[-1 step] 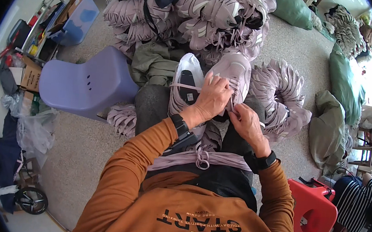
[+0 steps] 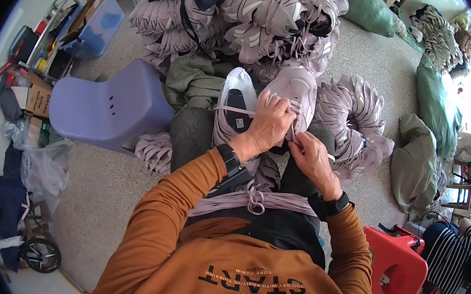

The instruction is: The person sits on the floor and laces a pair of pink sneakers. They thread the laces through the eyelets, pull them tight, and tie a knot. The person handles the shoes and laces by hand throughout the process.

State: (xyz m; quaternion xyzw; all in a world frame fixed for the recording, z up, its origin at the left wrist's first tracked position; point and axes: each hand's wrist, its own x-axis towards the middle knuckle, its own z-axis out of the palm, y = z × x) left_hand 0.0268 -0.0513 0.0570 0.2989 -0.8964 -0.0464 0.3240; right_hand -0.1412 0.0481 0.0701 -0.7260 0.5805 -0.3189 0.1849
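A pale pink sneaker upper [image 2: 291, 85] stands with its toe away from me, between my knees. My left hand [image 2: 270, 122] is closed over its lacing area, the fingers curled against the eyelets. Close by on the right, my right hand [image 2: 310, 154] pinches a thin pink shoelace at the shoe's opening; the fingertips partly hide it. To the left lies a second sneaker upper [image 2: 227, 124] with white lining, a dark insole and a lace strung across it. A tied bundle of pink shoelaces [image 2: 256, 199] rests across my lap.
Stacked pink shoe uppers [image 2: 255, 11] rise ahead, and a curved row of uppers [image 2: 360, 111] lies at right. A purple plastic chair [image 2: 108, 102] is at left, a red stool [image 2: 401, 268] at lower right. Green sacks [image 2: 438, 105] line the right side; another person [image 2: 451, 256] sits there.
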